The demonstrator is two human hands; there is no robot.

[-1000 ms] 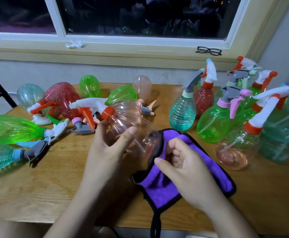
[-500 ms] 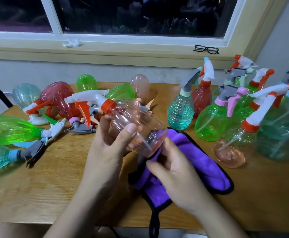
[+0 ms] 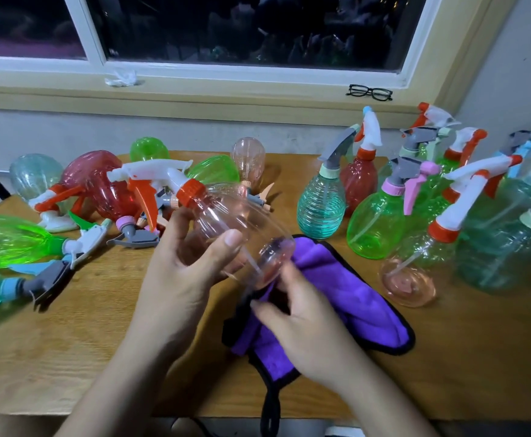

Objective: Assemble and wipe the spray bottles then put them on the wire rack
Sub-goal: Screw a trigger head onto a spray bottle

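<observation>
- Head view: the left hand (image 3: pixel 191 272) has the pale pink spray bottle (image 3: pixel 236 222) up off the counter (image 3: pixel 84 342). The bottle is tilted, base low to the right, orange collar (image 3: pixel 191 192) and white trigger head (image 3: pixel 150 173) high to the left. The fingers are curled round its belly and the thumb presses the near side.
- The trigger head looks seated on the neck, so I'd call assembly done for this one, and wiping is the step in hand.
- The right hand (image 3: pixel 305 323) pinches a raised fold of the purple cloth (image 3: pixel 352 298) just under the bottle's base, while the rest of the cloth lies on the counter.
- Next move, as I judge it: bring that fold up against the plastic and rub around while the left hand turns the bottle. The smooth body will want a firm grip.
- Bottles lie on their sides at the left, a green bottle (image 3: pixel 9 241) among them. Upright ones crowd the right, with the teal ribbed bottle (image 3: pixel 321 206) nearest the cloth.
- The wire rack isn't clearly in view, so I can't say where the bottle will go.
</observation>
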